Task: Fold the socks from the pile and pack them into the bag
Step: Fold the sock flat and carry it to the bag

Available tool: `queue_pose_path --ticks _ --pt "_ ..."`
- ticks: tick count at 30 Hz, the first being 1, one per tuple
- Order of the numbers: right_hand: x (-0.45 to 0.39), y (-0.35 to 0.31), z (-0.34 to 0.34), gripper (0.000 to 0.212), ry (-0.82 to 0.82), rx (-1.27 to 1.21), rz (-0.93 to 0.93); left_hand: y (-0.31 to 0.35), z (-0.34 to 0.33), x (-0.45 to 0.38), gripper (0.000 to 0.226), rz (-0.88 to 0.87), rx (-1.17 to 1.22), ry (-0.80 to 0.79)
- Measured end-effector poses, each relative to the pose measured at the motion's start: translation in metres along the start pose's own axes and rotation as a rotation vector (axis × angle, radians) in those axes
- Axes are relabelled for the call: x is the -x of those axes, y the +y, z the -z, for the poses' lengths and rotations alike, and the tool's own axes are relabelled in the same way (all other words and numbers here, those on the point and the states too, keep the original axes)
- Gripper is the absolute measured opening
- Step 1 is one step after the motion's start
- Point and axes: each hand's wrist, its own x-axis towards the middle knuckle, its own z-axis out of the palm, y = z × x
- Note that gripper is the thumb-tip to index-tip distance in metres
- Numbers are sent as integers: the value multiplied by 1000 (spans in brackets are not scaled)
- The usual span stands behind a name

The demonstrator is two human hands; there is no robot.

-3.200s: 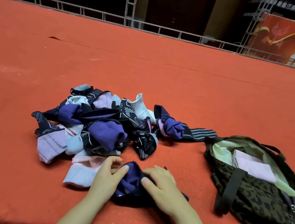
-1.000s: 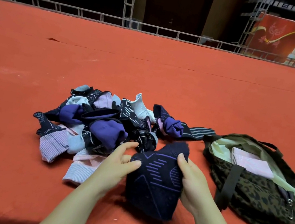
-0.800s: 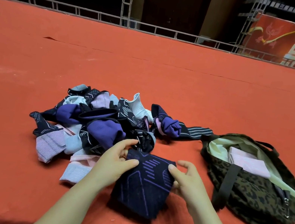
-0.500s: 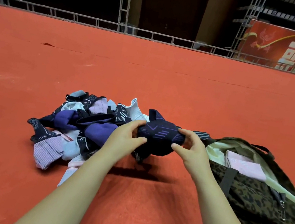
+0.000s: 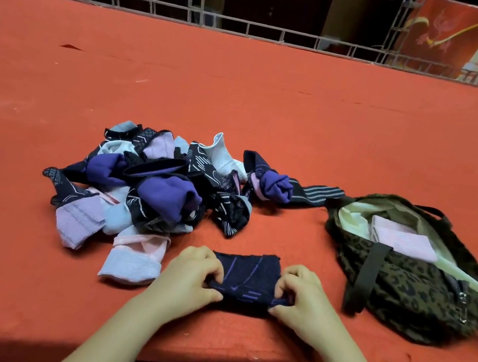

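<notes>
Folded navy patterned knit sock point(image 5: 248, 276) lies at the red felt table's point(image 5: 276, 107) six o'clock edge; left hand point(image 5: 193, 281) and right hand point(image 5: 301, 300) pinch its ends; soft, light, floppy; likely best gripped across the fold; leopard-print fabric bag point(image 5: 423, 290) at three o'clock.

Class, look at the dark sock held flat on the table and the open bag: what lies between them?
In the head view, only bare red table lies between the dark sock and the bag.

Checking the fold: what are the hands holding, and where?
Both hold the dark navy sock: left hand at its left end, right hand at its right.
</notes>
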Motion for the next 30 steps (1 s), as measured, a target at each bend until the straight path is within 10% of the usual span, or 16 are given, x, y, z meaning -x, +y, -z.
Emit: queue_pose_path --ticks 7,18,25,30 --pt "6 -8 11 25 -112 -84 13 2 1 10 20 68 96 -18" --pt "3 -14 -5 28 173 -360 -178 11 -6 3 33 198 211 123" --pt "-7 -22 -16 42 291 -177 -260 12 -13 0 23 292 169 117" --pt "-15 -20 -22 36 69 232 -355 11 -13 2 37 418 -12 -32"
